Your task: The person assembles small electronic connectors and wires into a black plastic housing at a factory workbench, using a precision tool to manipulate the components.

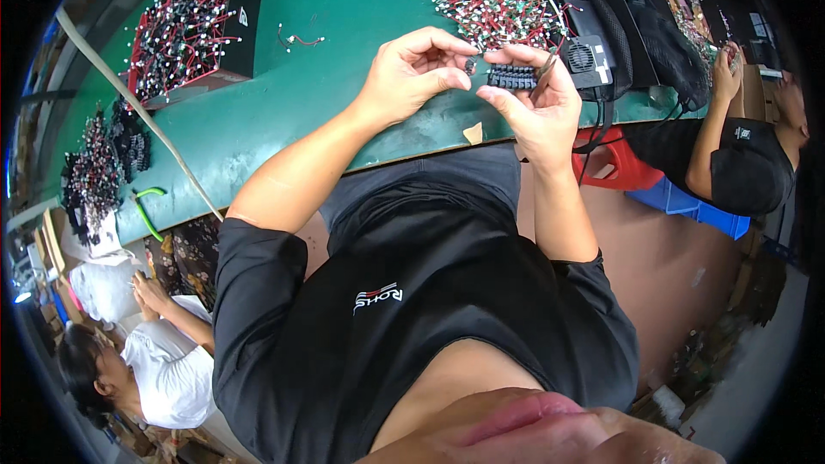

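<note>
My right hand (pixel 550 112) is closed around a black ribbed strip (pixel 513 76) that looks like a row of small black parts, held between thumb and fingers over the near edge of the green table (pixel 344 9). Close on its left, my left hand (pixel 412 77) pinches a small dark piece (pixel 471 65) between thumb and fingertips; its exact kind is too small to make out. Just beyond my hands lies a heap of short red and black wires with white connectors (pixel 490 0). A tan scrap (pixel 473 133) rests at the table's edge.
At the far left stands a black box (pixel 245 17) heaped with wired black parts. Loose wires (pixel 301 39) lie beside it. Black bags and a black fan unit (pixel 589 58) sit right of the heap. Green-handled pliers (pixel 148 213) lie left. Co-workers sit on both sides.
</note>
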{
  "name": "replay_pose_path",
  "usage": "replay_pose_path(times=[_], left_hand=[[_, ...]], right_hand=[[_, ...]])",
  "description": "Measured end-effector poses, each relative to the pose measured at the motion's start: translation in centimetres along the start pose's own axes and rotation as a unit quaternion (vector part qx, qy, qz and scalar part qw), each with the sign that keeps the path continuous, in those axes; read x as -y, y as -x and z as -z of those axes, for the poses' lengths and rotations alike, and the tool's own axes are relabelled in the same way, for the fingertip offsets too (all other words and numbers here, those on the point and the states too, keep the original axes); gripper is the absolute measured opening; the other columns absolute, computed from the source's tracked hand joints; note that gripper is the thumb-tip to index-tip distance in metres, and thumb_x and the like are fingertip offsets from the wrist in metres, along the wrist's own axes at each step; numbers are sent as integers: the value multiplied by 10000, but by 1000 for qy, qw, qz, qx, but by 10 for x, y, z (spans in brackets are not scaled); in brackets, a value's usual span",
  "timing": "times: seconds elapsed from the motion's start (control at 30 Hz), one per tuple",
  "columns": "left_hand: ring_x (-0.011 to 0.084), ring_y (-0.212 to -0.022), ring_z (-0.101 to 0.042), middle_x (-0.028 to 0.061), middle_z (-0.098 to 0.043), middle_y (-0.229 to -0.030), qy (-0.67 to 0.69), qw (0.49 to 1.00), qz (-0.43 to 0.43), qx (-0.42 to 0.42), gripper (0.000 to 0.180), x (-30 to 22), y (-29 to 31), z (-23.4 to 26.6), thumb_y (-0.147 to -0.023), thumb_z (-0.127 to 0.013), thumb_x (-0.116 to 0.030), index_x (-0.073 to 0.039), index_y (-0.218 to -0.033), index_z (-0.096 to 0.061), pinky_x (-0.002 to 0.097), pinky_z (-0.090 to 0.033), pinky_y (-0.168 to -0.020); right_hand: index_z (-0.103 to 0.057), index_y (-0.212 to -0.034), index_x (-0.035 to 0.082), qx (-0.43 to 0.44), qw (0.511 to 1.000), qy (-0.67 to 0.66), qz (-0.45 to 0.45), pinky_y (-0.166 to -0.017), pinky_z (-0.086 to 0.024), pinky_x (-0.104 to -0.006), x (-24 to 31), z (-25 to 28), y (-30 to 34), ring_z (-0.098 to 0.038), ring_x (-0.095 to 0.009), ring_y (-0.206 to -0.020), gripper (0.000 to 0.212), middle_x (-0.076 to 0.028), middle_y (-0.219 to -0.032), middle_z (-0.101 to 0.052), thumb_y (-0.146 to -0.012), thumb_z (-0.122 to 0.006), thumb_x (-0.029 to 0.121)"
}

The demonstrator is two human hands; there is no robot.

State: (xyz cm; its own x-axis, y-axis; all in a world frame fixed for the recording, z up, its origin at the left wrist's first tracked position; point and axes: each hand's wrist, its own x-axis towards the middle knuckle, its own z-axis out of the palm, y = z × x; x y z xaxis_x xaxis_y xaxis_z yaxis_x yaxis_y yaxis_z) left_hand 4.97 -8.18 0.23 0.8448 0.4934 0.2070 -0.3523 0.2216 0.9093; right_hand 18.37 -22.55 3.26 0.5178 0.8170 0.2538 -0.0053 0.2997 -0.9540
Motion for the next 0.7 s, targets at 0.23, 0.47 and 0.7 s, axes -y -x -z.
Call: replay_pose_path(times=[0.23, 0.47, 0.7], left_hand=[[96, -864, -605, 49, -609, -945, 4, 1000, 5, 20, 282, 2, 3, 1, -858, -725, -21, 18, -1127, -650, 242, -531, -797], [100, -894, -620, 48, -612, -943, 10, 1000, 12, 28, 314, 2, 2, 2, -864, -720, -24, 15, -1161, -625, 247, -541, -818], [100, -896, -620, 57, -646, -979, 14, 1000, -3, 26, 335, 6, 1, 1, -865, -742, -60, 0, -1170, -617, 251, -535, -819]], right_hand=[[-606, -1172, -5, 11, 996, 85, 19, -559, -386, -137, -1, 0, 2, -630, -56, -905, 468, -85, -1116, -686, -746, -775, -98], [-630, -1155, 4, 5, 996, 85, 27, -492, -303, -126, -3, -1, 1, -446, 47, -661, 453, -61, -1114, -695, -739, -778, -94], [-644, -1142, 0, -3, 992, 125, 25, -477, -273, -125, 3, -3, 0, -375, 59, -608, 440, -48, -1111, -691, -733, -783, -88]])
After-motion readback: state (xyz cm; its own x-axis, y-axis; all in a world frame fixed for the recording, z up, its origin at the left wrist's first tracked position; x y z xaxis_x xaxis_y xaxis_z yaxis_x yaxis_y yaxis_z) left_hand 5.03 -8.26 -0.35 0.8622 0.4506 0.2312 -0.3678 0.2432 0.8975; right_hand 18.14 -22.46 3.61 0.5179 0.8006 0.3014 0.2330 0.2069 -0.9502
